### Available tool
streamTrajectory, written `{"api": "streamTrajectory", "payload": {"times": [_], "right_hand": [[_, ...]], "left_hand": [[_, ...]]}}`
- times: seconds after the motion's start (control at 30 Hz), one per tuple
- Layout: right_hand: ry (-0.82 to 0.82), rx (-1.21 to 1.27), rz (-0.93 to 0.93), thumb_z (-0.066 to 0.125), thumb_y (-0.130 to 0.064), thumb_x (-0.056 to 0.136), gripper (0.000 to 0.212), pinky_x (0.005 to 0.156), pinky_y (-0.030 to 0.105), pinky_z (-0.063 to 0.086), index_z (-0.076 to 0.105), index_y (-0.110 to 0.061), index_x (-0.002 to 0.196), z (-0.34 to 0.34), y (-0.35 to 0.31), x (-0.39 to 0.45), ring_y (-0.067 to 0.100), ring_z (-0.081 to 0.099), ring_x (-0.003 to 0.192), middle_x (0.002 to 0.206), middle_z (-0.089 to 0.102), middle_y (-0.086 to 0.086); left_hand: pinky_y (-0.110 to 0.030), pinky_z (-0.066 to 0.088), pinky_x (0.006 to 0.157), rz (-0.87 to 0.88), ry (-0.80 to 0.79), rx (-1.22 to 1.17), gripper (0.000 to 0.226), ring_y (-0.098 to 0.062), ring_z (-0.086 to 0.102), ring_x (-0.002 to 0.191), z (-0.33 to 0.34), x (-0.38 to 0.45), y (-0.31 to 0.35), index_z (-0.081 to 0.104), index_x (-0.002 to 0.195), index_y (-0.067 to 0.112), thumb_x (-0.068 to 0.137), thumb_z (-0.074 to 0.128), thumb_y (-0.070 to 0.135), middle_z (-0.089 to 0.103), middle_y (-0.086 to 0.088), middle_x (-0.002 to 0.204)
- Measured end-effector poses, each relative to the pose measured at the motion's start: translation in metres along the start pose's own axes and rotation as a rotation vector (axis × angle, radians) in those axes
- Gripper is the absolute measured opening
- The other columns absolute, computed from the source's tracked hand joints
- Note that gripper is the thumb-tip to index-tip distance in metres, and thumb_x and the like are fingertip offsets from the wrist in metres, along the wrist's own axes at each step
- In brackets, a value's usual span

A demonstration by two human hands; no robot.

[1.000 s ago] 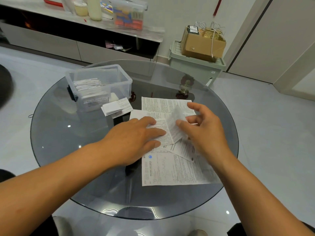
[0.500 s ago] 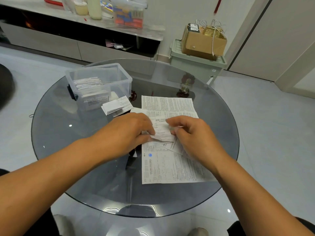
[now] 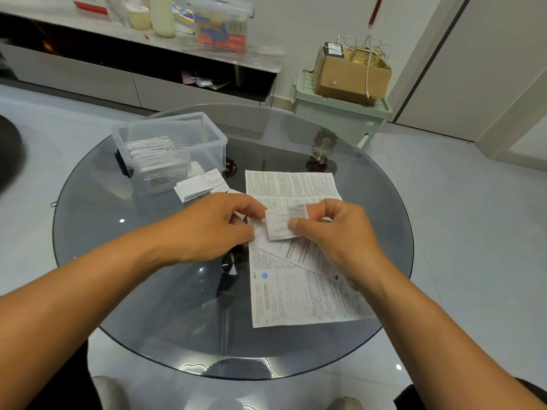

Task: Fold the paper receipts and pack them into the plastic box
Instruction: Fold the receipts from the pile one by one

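Note:
A small folded receipt (image 3: 284, 222) is pinched between my left hand (image 3: 213, 229) and my right hand (image 3: 337, 232), just above the flat papers. My right thumb presses on its front; my left fingertips grip its left edge. Under my hands lie several unfolded printed sheets (image 3: 299, 288) on the round glass table (image 3: 118, 247). The clear plastic box (image 3: 213, 137) stands open at the table's back left, with a stack of folded receipts (image 3: 154, 155) inside. Another folded receipt (image 3: 195, 186) lies on the glass just in front of the box.
A low white cabinet (image 3: 88, 81) with bottles and a lidded container runs along the back wall. A pale green storage bin (image 3: 340, 116) carrying a cardboard box (image 3: 349, 72) stands behind the table on the right. The table's dark base shows through the glass.
The receipt that lay flat under my left hand has been folded over by my right hand into a small packet. Both hands have drawn together and now hold it slightly raised.

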State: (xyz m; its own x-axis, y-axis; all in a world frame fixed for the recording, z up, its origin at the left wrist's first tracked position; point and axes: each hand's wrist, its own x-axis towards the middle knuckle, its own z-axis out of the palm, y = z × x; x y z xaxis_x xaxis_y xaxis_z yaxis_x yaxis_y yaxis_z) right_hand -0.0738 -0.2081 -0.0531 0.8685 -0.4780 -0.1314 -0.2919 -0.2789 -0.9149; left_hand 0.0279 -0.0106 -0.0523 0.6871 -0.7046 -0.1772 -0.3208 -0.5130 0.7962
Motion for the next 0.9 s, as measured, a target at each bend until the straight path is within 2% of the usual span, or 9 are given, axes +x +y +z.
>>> {"api": "streamTrajectory", "payload": {"times": [0.07, 0.13, 0.23, 0.37, 0.47, 0.53, 0.63, 0.8, 0.9], "right_hand": [[0.080, -0.038, -0.047, 0.087, -0.014, 0.080, 0.024, 0.077, 0.033, 0.063, 0.064, -0.019, 0.078, -0.001, -0.001, 0.003, 0.011, 0.073, 0.095, 0.104, 0.074, -0.008], [0.097, 0.031, -0.116, 0.083, -0.009, 0.084, 0.026, 0.072, 0.028, 0.063, 0.065, -0.023, 0.097, -0.003, -0.005, 0.003, 0.009, 0.075, 0.091, 0.109, 0.073, -0.008], [0.033, 0.028, -0.154, 0.077, -0.006, 0.090, 0.044, 0.067, 0.022, 0.059, 0.060, -0.033, 0.120, -0.008, -0.004, 0.004, 0.008, 0.074, 0.084, 0.102, 0.072, -0.006], [-0.093, -0.375, -0.163, 0.070, -0.015, 0.095, 0.039, 0.069, 0.024, 0.056, 0.060, -0.040, 0.124, -0.011, 0.004, 0.005, 0.008, 0.067, 0.087, 0.101, 0.066, -0.013], [-0.090, -0.489, -0.232, 0.065, -0.022, 0.099, 0.019, 0.071, 0.026, 0.056, 0.068, -0.035, 0.113, -0.012, 0.004, 0.004, 0.005, 0.065, 0.085, 0.099, 0.068, -0.017], [-0.095, -0.360, -0.199, 0.064, -0.027, 0.101, 0.010, 0.071, 0.031, 0.058, 0.071, -0.032, 0.105, -0.012, 0.002, 0.004, 0.008, 0.068, 0.082, 0.095, 0.071, -0.013], [-0.111, -0.199, -0.114, 0.061, -0.033, 0.102, 0.013, 0.078, 0.036, 0.061, 0.073, -0.028, 0.099, -0.007, 0.000, 0.003, 0.014, 0.072, 0.085, 0.094, 0.075, -0.008], [-0.181, -0.050, -0.076, 0.061, -0.034, 0.103, 0.017, 0.073, 0.024, 0.058, 0.077, -0.027, 0.100, -0.004, -0.006, -0.002, 0.009, 0.075, 0.082, 0.092, 0.079, -0.007], [-0.218, 0.116, -0.073, 0.065, -0.027, 0.101, 0.015, 0.064, 0.016, 0.053, 0.078, -0.020, 0.103, -0.002, -0.010, -0.003, 0.004, 0.071, 0.068, 0.086, 0.079, -0.005]], "left_hand": [[-0.023, 0.053, 0.071, 0.023, 0.140, 0.069, 0.027, -0.006, 0.066, 0.082, -0.003, -0.001, -0.001, 0.060, 0.113, 0.045, 0.096, 0.064, 0.024, 0.067, 0.020, 0.108], [-0.018, 0.041, 0.064, 0.030, 0.295, 0.247, 0.028, -0.004, 0.057, 0.077, -0.006, -0.002, -0.004, 0.060, 0.122, 0.039, 0.095, 0.066, 0.033, 0.062, 0.019, 0.110], [-0.028, 0.044, 0.067, -0.048, 0.333, 0.390, 0.037, -0.011, 0.057, 0.087, -0.007, -0.001, -0.006, 0.062, 0.122, 0.028, 0.090, 0.071, 0.045, 0.061, 0.006, 0.115], [-0.037, 0.049, 0.075, -0.132, 0.307, 0.555, 0.051, -0.023, 0.059, 0.103, -0.003, 0.002, -0.009, 0.055, 0.128, 0.032, 0.087, 0.066, 0.061, 0.055, 0.004, 0.125], [-0.037, 0.051, 0.070, -0.125, 0.285, 0.446, 0.044, -0.020, 0.060, 0.093, -0.004, 0.007, -0.009, 0.055, 0.114, 0.033, 0.083, 0.074, 0.058, 0.061, 0.007, 0.110], [-0.036, 0.050, 0.071, -0.161, 0.237, 0.347, 0.045, -0.016, 0.060, 0.090, -0.004, 0.009, -0.007, 0.051, 0.111, 0.034, 0.081, 0.080, 0.051, 0.061, 0.012, 0.101], [-0.030, 0.044, 0.063, -0.194, 0.213, 0.285, 0.035, -0.007, 0.056, 0.080, -0.002, 0.009, -0.006, 0.053, 0.098, 0.035, 0.081, 0.081, 0.045, 0.056, 0.016, 0.088], [-0.029, 0.045, 0.061, -0.131, 0.287, 0.230, 0.017, -0.012, 0.059, 0.078, -0.003, 0.008, -0.008, 0.061, 0.090, 0.030, 0.089, 0.076, 0.038, 0.064, 0.007, 0.095], [-0.026, 0.041, 0.061, -0.078, 0.358, 0.035, 0.009, -0.009, 0.057, 0.067, -0.004, 0.006, -0.006, 0.067, 0.089, 0.026, 0.095, 0.069, 0.032, 0.068, 0.005, 0.084]]}}
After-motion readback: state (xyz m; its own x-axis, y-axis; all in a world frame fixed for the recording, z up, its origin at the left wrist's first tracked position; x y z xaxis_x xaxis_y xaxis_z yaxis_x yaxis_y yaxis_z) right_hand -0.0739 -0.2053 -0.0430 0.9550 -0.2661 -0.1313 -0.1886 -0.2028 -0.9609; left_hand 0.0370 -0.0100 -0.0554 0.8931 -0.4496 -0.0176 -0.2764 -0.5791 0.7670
